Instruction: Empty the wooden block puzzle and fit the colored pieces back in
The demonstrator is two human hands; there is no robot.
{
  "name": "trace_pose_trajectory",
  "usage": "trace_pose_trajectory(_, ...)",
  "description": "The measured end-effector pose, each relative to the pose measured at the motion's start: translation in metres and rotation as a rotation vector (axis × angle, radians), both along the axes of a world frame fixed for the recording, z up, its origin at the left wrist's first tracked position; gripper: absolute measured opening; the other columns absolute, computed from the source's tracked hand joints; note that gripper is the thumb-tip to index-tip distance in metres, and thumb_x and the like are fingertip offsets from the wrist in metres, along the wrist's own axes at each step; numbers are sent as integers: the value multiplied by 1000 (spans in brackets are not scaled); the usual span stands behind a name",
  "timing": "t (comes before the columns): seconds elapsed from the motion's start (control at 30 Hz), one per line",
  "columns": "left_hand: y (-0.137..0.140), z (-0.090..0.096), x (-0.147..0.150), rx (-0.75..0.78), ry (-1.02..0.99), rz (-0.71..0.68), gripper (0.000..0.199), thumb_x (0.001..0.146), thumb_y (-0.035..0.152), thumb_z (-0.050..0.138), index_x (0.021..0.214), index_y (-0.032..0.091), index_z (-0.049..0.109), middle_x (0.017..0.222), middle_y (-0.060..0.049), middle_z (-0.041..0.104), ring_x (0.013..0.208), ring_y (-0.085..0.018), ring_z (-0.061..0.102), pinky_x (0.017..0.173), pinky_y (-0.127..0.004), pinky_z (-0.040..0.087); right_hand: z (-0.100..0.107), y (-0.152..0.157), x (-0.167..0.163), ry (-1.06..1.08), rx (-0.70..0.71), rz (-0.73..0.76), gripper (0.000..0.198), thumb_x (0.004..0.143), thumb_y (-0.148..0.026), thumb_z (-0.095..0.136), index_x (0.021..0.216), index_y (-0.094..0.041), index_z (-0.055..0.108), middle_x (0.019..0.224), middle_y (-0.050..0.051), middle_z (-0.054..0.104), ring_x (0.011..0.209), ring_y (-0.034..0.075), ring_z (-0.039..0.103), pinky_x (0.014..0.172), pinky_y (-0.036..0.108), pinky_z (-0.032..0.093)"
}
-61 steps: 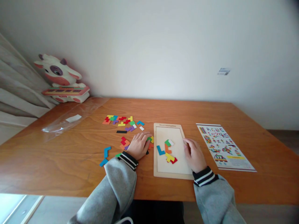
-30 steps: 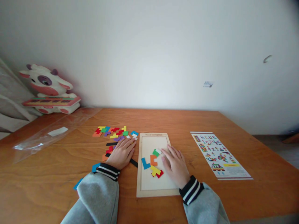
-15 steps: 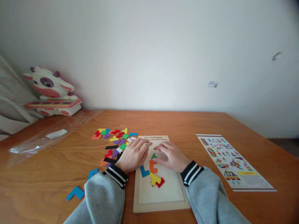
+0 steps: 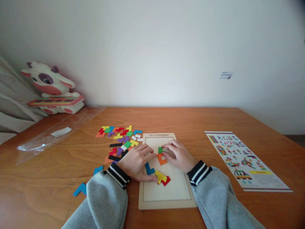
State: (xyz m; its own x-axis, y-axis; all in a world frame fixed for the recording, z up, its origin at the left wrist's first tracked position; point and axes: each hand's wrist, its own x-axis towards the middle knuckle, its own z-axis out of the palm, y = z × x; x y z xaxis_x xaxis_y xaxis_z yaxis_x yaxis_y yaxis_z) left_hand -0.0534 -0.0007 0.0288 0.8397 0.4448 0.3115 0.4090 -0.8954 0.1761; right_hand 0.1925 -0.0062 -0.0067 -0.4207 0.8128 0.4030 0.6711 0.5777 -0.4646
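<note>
A wooden puzzle board [image 4: 166, 200] with a raised rim lies in front of me. My right hand [image 4: 179, 156] pinches a small whitish puzzle piece [image 4: 165, 150] beside a green piece [image 4: 160, 149]. Just below these is an orange C-shaped piece [image 4: 161, 160]. Over the board's left edge, my left hand [image 4: 137, 163] has its thumb and index finger apart. Its thumb tip is at the yellow piece [image 4: 160, 176], which overlaps a red piece [image 4: 167, 181]. Between thumb and index finger lies a blue L-shaped piece [image 4: 149, 169].
Several coloured pieces [image 4: 119, 139] are scattered left of the board, with a blue piece [image 4: 80, 189] nearer me. A printed pattern sheet [image 4: 247, 162] lies at right. Clear plastic wrapping [image 4: 45, 140] and a toy cow keyboard [image 4: 57, 100] are at left, by the wall.
My right hand has closed on the whitish piece beside the green one. My left hand's thumb has spread down to the yellow piece. The orange piece has turned slightly. The camera view has shifted.
</note>
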Motion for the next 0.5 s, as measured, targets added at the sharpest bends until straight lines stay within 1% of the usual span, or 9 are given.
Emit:
trace_pose_trajectory(0.07,-2,-2,5,14,-31,-40,71,75,74,63,115,15,62,101,-11,66,92,-26,60,82,-40,50,-1,1,1,-1,4,5,23,90,-26,64,112,-19,66,100,8,61,95,23,60,87,41,52)
trace_pose_trajectory(0.13,-5,-5,10,36,-68,-75,65,79,70,62,112,15,63,100,-11,67,91,-25,61,81,-38,51,-1,2,1,8,5,12,21,90,-26,64,110,-19,66,99,8,62,94,22,60,87,41,53)
trace_pose_trajectory(0.23,-7,-8,16,55,-83,-92,43,88,55,60,105,16,65,99,-10,68,91,-22,61,82,-35,51,-2,3,2,31,9,20,17,90,-24,65,106,-19,67,98,7,62,94,22,60,87,40,53)
trace_pose_trajectory(0.3,-7,-10,16,46,-74,-90,31,92,45,60,102,16,65,98,-9,68,91,-20,61,83,-33,50,-2,3,3,39,18,21,16,90,-23,65,105,-18,67,99,8,63,95,22,61,88,41,53)
trace_pose_trajectory(0.43,-5,-13,15,18,-89,-70,18,94,33,57,99,18,66,96,-7,68,92,-20,61,84,-32,51,-4,5,4,63,24,-1,12,93,-20,58,101,-18,67,98,8,65,92,22,62,85,40,54)
trace_pose_trajectory(0.5,-4,-14,15,23,-102,-58,15,94,28,56,100,19,66,96,-7,68,92,-19,61,84,-32,51,-5,6,5,95,11,-26,13,95,-19,55,100,-19,67,97,8,65,90,21,63,82,37,55)
